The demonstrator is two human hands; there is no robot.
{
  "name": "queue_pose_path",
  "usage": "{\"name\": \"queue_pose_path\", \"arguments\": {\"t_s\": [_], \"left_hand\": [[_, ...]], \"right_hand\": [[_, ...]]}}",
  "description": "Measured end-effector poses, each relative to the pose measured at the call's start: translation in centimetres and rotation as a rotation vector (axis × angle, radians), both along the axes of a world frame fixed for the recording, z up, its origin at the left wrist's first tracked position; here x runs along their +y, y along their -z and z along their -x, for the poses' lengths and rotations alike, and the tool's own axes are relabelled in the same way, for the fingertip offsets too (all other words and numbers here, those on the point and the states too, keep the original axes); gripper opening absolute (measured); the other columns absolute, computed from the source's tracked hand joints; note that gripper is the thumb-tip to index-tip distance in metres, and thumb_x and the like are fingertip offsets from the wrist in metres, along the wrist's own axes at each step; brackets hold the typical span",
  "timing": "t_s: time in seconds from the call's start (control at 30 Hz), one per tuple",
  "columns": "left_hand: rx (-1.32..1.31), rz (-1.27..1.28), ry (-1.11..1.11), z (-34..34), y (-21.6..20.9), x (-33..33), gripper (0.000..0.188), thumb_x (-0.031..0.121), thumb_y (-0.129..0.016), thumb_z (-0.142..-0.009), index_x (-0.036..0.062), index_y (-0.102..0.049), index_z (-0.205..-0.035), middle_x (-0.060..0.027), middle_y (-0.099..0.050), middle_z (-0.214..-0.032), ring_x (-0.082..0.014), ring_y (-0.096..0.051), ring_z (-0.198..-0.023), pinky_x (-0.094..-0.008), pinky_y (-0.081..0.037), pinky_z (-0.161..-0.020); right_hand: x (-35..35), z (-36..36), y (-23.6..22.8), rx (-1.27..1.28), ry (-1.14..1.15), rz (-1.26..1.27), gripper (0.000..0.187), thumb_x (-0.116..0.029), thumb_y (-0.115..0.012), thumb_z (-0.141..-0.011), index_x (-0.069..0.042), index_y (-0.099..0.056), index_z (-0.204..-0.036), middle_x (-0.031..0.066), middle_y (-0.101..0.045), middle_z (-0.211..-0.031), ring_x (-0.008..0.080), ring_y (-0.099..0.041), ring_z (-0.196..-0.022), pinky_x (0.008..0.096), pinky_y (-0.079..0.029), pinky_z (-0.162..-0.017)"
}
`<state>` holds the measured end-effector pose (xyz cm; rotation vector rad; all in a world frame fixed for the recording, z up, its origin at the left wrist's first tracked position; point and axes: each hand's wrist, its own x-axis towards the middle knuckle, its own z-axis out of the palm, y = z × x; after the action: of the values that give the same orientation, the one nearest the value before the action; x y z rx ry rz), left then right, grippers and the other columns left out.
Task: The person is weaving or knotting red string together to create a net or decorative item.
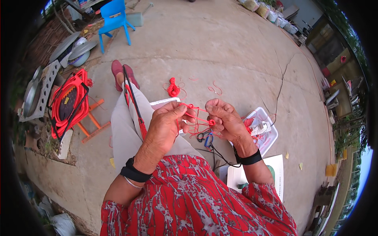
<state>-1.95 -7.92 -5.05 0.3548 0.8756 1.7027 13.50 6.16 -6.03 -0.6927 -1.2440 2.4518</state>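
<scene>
In front of my lap, both hands pinch a thin red cord (201, 109) with loops and small knots in it. My left hand (167, 120) is closed on one end of the stretched loops, thumb against the fingers. My right hand (227, 120) grips the other end, beside a small round knot. Loose strands dangle below the hands. Scissors (208, 138) with dark and blue handles lie under these strands, partly hidden. A wound bundle of red cord (173, 88) rests on the concrete beyond my hands.
A white plastic basket (271, 143) with red cord and a white item sits at right; another white tray (158, 103) is partly hidden behind my left hand. Far left stand a blue chair (113, 19) and a red cord-wound frame (70, 103). A black strap (136, 104) crosses my leg.
</scene>
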Motion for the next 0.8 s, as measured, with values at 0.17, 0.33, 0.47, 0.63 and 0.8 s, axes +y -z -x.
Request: {"name": "queue_pose_path", "arguments": {"t_s": [0.17, 0.33, 0.47, 0.63, 0.8], "left_hand": [[0.045, 0.046, 0.006, 0.2, 0.1, -0.3, 0.013, 0.016, -0.051, -0.094, 0.0030, -0.052, -0.094, -0.0103, -0.062, -0.077, -0.0171, -0.060, -0.069, -0.0283, -0.047, -0.060], [0.071, -0.041, 0.088, 0.5, -0.3, -0.6, 0.015, 0.017, -0.052, -0.093, 0.0021, -0.052, -0.091, -0.0045, -0.052, -0.063, -0.0170, -0.054, -0.060, -0.0291, -0.044, -0.060], [0.006, -0.074, 0.144, 1.2, -0.5, -1.2, 0.017, 0.018, -0.052, -0.092, 0.0011, -0.053, -0.092, -0.0038, -0.049, -0.059, -0.0169, -0.050, -0.055, -0.0293, -0.043, -0.059], [0.083, -0.087, 0.089, 2.2, -2.4, -1.5, 0.017, 0.018, -0.050, -0.094, 0.0021, -0.053, -0.091, -0.0024, -0.044, -0.053, -0.0164, -0.045, -0.048, -0.0278, -0.039, -0.052], [0.126, -0.103, 0.042, 1.6, -3.8, -1.6, 0.016, 0.018, -0.047, -0.096, 0.0030, -0.052, -0.091, 0.0006, -0.038, -0.050, -0.0130, -0.038, -0.042, -0.0257, -0.034, -0.045]], "right_hand": [[0.3, 0.2, -0.2, 0.008, -0.045, -0.112, 0.020, -0.014, -0.060, -0.087, -0.004, -0.055, -0.104, -0.0018, -0.050, -0.067, 0.0067, -0.048, -0.061, 0.0211, -0.036, -0.052], [1.5, -0.5, 0.9, 0.173, -0.003, -0.177, 0.024, -0.012, -0.058, -0.086, -0.004, -0.052, -0.107, 0.0000, -0.049, -0.070, 0.0117, -0.052, -0.072, 0.0258, -0.041, -0.066], [1.9, -0.6, 0.0, 0.317, -0.009, 0.058, 0.028, -0.006, -0.056, -0.084, -0.005, -0.050, -0.112, 0.0011, -0.049, -0.071, 0.0129, -0.051, -0.065, 0.0229, -0.039, -0.052], [1.3, -0.1, -1.4, 0.130, -0.078, -0.119, 0.033, -0.001, -0.057, -0.083, -0.004, -0.049, -0.114, 0.0007, -0.050, -0.072, 0.0095, -0.048, -0.059, 0.0201, -0.031, -0.039], [0.9, 0.7, -0.7, -0.149, -0.048, -0.653, 0.021, -0.005, -0.059, -0.083, -0.003, -0.056, -0.103, -0.0011, -0.055, -0.073, 0.0060, -0.050, -0.063, 0.0209, -0.039, -0.052]]}}
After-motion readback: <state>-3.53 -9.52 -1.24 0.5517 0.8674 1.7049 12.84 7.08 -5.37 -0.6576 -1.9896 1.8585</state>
